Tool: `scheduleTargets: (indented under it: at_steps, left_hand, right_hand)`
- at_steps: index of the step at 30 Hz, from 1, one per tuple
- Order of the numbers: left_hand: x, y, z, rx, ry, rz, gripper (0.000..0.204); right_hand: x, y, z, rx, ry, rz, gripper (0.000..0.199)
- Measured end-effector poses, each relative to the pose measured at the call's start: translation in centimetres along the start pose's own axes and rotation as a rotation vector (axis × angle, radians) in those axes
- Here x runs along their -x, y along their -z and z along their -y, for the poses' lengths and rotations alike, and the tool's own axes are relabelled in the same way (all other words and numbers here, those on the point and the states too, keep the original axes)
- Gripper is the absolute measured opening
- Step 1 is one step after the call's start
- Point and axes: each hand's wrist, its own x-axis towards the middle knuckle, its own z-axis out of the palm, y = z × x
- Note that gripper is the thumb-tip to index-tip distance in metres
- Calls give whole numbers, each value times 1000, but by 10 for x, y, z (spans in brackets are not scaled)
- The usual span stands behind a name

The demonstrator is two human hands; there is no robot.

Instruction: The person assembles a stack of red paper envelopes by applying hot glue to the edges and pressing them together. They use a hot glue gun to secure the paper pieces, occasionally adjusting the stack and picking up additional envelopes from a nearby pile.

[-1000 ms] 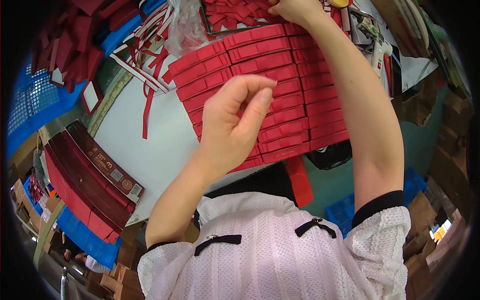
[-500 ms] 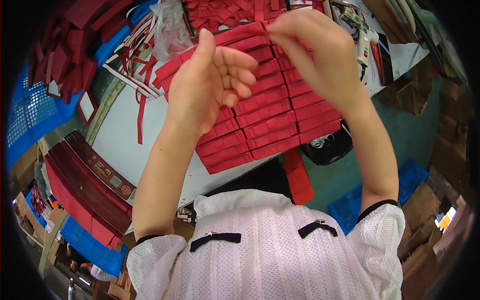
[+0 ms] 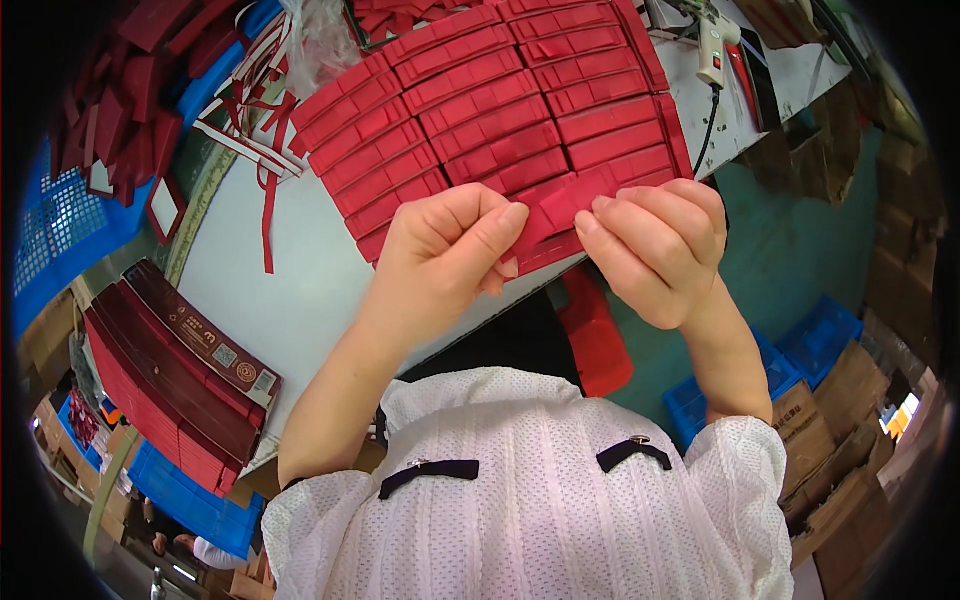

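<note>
Rows of flat red boxes (image 3: pixel 480 95) cover the table before me, each with a red ribbon-like band across its top. At the near edge of these rows, a red strip (image 3: pixel 555 208) spans the gap between my two hands. My left hand (image 3: pixel 450 240) is closed, thumb against bent fingers, at the strip's left end. Closed too, my right hand (image 3: pixel 660 245) has its fingertips at the right end. The fingers partly cover both ends, and whether the strip lies against a box beneath I cannot tell.
Dark red long boxes (image 3: pixel 180 350) are stacked at the left. Loose red ribbons and white strips (image 3: pixel 265 130) lie at the back left, near a blue basket (image 3: pixel 75 215) and a red box pile (image 3: pixel 120 110). A glue-gun-like tool (image 3: pixel 712 55) with a cable sits at the back right.
Both hands have come from over the far part of the boxes to their near edge. My left hand, open before, is now closed, and a red strip shows between the hands.
</note>
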Motion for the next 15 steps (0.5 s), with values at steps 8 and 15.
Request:
scheduleTargets:
  at_steps: [8, 15]
  left_hand:
    - [25, -4, 40, -655, -322, 43, 11]
    - [24, -1, 66, -940, -537, 35, 5]
  right_hand:
    - [42, 17, 57, -1296, -1375, 11, 38]
    - [60, 16, 82, -976, -1483, -55, 19]
